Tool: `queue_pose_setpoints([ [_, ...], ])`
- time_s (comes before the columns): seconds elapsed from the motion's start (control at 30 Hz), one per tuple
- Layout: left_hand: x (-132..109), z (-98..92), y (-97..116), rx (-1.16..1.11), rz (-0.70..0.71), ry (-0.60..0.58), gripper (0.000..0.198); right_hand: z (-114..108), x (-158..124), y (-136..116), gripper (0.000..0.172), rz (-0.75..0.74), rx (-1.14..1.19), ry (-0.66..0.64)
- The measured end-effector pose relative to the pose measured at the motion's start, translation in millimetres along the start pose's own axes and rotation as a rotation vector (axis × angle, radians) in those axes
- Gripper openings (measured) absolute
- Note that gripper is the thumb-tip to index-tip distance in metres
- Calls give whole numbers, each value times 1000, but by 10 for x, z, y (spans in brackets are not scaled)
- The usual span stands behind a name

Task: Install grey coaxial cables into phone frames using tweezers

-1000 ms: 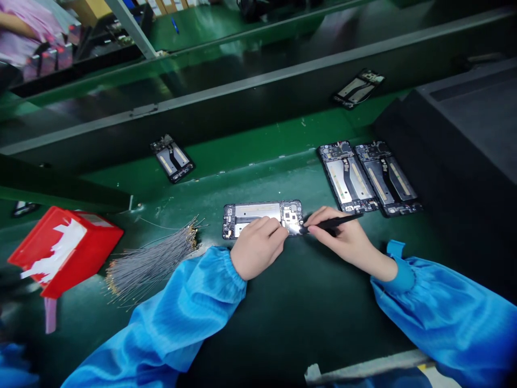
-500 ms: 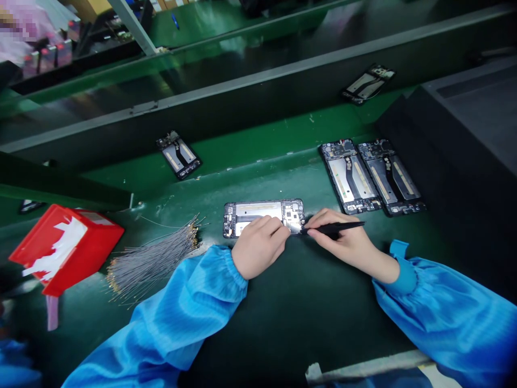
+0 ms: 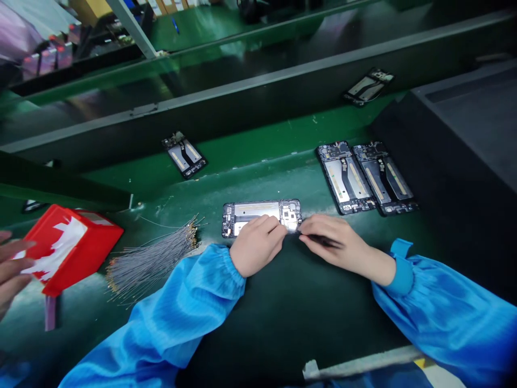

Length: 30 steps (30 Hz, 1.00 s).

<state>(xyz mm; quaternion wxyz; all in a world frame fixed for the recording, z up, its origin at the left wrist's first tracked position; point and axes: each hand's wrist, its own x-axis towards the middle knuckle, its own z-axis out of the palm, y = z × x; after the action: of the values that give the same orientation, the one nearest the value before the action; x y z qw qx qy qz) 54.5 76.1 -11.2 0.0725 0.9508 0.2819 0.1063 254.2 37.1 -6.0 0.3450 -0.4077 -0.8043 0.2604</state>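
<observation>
An opened phone (image 3: 258, 209) lies sideways on the green bench, its circuit board at the right end. My left hand (image 3: 258, 245) rests on its near edge with curled fingers, gripping it. At the board's right corner, my right hand (image 3: 331, 240) pinches black tweezers (image 3: 329, 241), mostly hidden inside the fingers. The tips meet the phone's lower right corner, though what they touch is too small to make out. Left of my left hand lies a bundle of thin grey cables (image 3: 155, 261) with gold-coloured ends.
Two opened phones (image 3: 345, 178) lie side by side at right, by a black box (image 3: 452, 140). Another phone (image 3: 184, 155) is at back left, and one more (image 3: 369, 86) at back right. A co-worker's hand (image 3: 12, 267) is beside a red bin (image 3: 95, 242).
My right hand has rolled over, so the tweezers' back end no longer sticks out. A co-worker's hand has come in at the left edge. My left hand stays on the phone.
</observation>
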Motion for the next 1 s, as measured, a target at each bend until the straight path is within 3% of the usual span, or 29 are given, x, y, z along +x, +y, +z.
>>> queue_pose_setpoints([
  [0.1, 15, -6, -11, -51, -23, -2, 19, -73, 105, 73, 18, 43, 63, -17],
  [0.23, 41, -17, -15, -126, -93, 9, 15, -96, 241, 182, 49, 31, -137, -167],
  [0.37, 67, -33, -6, -183, -147, -2, 13, -71, 292, 234, 63, 42, -212, -294],
  [0.6, 57, -47, -15, -282, -167, 7, 19, -73, 292, 230, 63, 49, -187, -313],
  [0.8, -55, -5, -43, -326, -15, 7, 29, -58, 285, 237, 65, 80, -161, -291],
  [1.0, -69, 21, -53, -303, 22, 34, 31, -97, 335, 222, 68, 115, -161, -338],
])
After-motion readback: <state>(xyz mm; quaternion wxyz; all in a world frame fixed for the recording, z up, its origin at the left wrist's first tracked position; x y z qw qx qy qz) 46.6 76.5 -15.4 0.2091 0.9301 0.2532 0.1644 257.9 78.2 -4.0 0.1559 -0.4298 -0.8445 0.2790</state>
